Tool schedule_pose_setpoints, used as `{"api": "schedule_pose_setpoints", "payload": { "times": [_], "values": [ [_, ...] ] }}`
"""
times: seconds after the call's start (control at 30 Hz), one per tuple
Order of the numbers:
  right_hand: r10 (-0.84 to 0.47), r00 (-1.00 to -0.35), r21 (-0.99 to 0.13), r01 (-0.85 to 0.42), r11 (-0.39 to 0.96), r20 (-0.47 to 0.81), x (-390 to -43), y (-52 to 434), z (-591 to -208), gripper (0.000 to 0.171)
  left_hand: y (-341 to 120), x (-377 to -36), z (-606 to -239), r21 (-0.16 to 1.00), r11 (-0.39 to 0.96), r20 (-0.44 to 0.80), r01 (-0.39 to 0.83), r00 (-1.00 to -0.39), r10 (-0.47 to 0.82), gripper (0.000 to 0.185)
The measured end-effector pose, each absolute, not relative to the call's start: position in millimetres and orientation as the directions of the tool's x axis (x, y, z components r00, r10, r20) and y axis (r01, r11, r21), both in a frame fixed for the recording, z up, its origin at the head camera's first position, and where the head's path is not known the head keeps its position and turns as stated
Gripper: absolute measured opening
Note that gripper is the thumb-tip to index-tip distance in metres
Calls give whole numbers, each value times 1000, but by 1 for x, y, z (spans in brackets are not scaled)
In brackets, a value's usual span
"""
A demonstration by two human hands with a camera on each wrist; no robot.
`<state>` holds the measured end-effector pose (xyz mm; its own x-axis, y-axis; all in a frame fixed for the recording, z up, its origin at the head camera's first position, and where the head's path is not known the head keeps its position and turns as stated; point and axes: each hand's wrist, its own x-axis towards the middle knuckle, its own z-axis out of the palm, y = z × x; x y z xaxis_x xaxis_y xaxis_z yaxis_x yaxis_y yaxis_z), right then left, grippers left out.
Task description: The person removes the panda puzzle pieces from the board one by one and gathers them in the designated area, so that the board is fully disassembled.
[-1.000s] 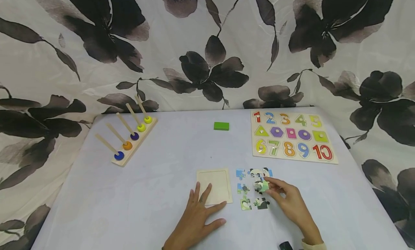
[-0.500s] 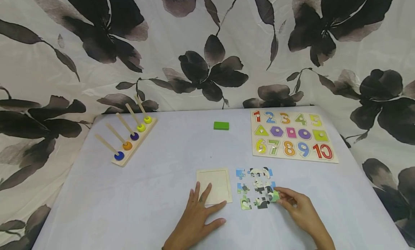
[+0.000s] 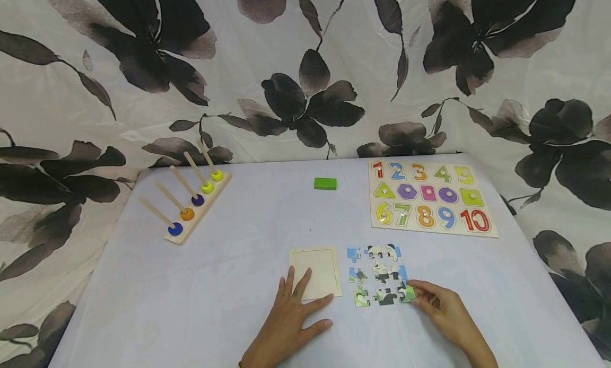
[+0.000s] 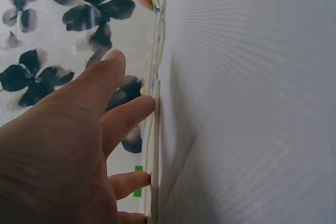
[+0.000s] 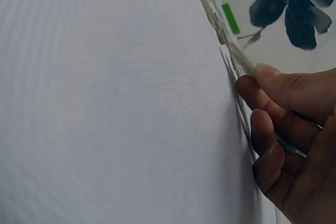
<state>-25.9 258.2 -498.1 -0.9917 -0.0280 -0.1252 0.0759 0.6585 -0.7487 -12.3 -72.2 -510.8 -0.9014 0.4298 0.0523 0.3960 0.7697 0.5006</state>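
My right hand (image 3: 444, 309) pinches a green-and-black puzzle piece (image 3: 408, 292) between thumb and finger, at the lower right corner of a group of panda jigsaw pieces (image 3: 382, 273). In the right wrist view the pinched piece (image 5: 242, 60) is slightly tilted, close over the cloth. Fingers spread, my left hand (image 3: 288, 323) rests on the lower left part of a square wooden puzzle frame (image 3: 321, 272) with a bare inside. A left column of pieces (image 3: 357, 275) lies between that frame and the joined panda pieces.
Behind the pieces, at the right, lies a wooden number and shape board (image 3: 431, 198). A green block (image 3: 325, 184) sits at the back middle. On the left stands a peg stacker (image 3: 191, 214) with coloured beads. A floral curtain (image 3: 305, 66) hangs behind the table.
My right hand has carried the green puzzle piece from the middle of the panda pieces rightward and down to their lower right corner. The left hand has stayed on the frame.
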Motion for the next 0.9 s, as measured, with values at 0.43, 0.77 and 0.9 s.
{"api": "schedule_pose_setpoints", "payload": {
  "times": [0.43,0.77,0.9],
  "values": [
    [-50,-991,-718,56,694,-126,-26,260,-498,32,-71,-13,-511,499,771,40,396,-899,436,43],
    [-45,-985,-713,90,696,-168,-26,262,-500,34,-71,-12,-512,502,770,37,394,-899,435,43],
    [-42,-984,-713,98,694,-176,-26,262,-500,37,-71,-11,-512,500,774,25,389,-899,436,44]
  ]
}}
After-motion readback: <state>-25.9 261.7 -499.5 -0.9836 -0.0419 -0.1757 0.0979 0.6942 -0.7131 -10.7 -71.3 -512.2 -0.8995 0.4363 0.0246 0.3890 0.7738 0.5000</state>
